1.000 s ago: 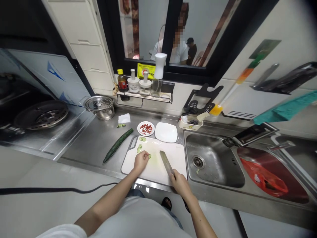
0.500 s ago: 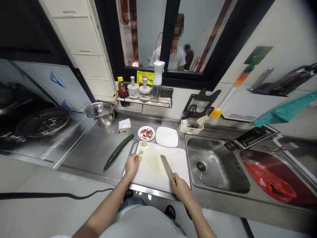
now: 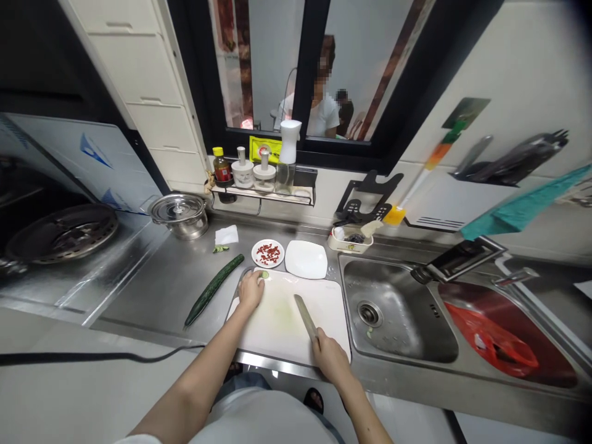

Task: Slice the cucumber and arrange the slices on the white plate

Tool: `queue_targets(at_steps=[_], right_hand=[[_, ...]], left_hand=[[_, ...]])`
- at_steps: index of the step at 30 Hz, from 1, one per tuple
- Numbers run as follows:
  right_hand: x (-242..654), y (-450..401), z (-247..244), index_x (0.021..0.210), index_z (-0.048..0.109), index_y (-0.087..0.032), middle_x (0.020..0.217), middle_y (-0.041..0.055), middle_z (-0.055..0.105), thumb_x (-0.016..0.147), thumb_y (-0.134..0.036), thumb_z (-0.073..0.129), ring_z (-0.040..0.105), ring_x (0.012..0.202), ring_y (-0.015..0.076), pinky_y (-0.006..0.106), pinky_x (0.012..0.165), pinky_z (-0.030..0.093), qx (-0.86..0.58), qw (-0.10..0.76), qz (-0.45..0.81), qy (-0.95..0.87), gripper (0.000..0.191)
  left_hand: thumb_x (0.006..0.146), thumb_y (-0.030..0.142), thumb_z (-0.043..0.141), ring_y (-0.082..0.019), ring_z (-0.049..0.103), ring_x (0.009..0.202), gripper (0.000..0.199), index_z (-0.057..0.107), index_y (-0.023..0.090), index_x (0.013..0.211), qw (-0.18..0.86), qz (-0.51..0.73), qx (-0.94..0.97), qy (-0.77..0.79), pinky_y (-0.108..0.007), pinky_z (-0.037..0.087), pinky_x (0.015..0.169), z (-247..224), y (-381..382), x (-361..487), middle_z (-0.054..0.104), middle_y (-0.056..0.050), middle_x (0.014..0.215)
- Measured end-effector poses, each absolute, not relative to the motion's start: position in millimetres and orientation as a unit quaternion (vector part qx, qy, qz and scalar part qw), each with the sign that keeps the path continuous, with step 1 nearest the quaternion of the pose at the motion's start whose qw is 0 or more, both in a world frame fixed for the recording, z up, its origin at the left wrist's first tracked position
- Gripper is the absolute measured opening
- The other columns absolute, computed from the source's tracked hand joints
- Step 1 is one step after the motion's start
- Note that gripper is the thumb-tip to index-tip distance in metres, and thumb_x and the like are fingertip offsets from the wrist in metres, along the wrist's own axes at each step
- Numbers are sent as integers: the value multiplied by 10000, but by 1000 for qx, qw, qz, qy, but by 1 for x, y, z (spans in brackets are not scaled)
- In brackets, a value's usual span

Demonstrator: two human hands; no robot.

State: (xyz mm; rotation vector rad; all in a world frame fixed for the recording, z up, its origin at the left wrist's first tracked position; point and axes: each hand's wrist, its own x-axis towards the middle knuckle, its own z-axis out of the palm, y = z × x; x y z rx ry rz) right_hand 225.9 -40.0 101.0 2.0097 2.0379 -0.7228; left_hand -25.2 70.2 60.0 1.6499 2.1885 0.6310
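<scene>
My right hand [image 3: 330, 356] is wrapped round the handle of a kitchen knife [image 3: 305, 317], its blade over the right half of the white cutting board [image 3: 296, 342]. At the board's upper left corner, my left hand [image 3: 251, 290] is closed with fingers bent over cucumber slices [image 3: 264, 275]; only a few slices show past the fingertips, the others are covered. A whole dark green cucumber [image 3: 214, 290] lies on the counter left of the board. Just behind the board stand a small plate of chopped red pieces [image 3: 268, 253] and a bare white square plate [image 3: 306, 259].
A steel sink [image 3: 402, 308] adjoins the board on the right, with a red plastic bag [image 3: 493, 339] in the second basin. A lidded steel pot [image 3: 180, 215] and a gas burner [image 3: 65, 233] are left. A condiment shelf [image 3: 263, 196] hangs below the window, where a person [image 3: 324, 117] shows.
My left hand has moved up along the board's left side and now covers slices that showed before. The knife in my right hand keeps about the same place. The view has shifted slightly.
</scene>
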Motion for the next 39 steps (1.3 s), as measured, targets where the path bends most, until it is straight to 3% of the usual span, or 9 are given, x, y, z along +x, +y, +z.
queue_targets(at_steps=[7,16,26,32,39], right_hand=[[227,-39,101,1144,525,-172,938,112,694,975,-271,229,650,887,193,253,672,378,679,92,-254,683,355],[230,-36,101,1134,527,-175,936,109,693,971,-263,260,652,880,193,256,669,375,674,90,-259,686,325],[225,-36,110,1101,525,-172,933,119,691,973,-261,274,653,862,204,264,649,366,663,119,-245,698,296],[225,-36,113,1069,514,-181,923,114,687,977,-264,281,651,854,209,269,643,363,661,120,-234,703,264],[226,-36,113,1086,506,-171,944,117,688,972,-254,308,653,861,214,269,632,352,662,124,-235,701,243]], left_hand=[[905,295,438,-239,541,1035,298,648,219,1103,146,106,630,755,-338,369,883,66,91,-22,617,-105,1077],[864,177,493,-196,568,967,187,637,191,984,159,158,614,757,-281,376,835,64,96,-23,651,-86,1013],[741,124,608,-109,599,703,173,666,173,897,354,251,531,728,-185,401,641,64,75,-7,678,7,764],[717,89,611,-109,605,698,183,693,171,859,387,208,561,702,-188,415,652,56,51,14,687,8,734],[744,95,567,-137,619,792,203,694,178,880,348,187,595,700,-218,423,727,45,41,20,702,-24,824]])
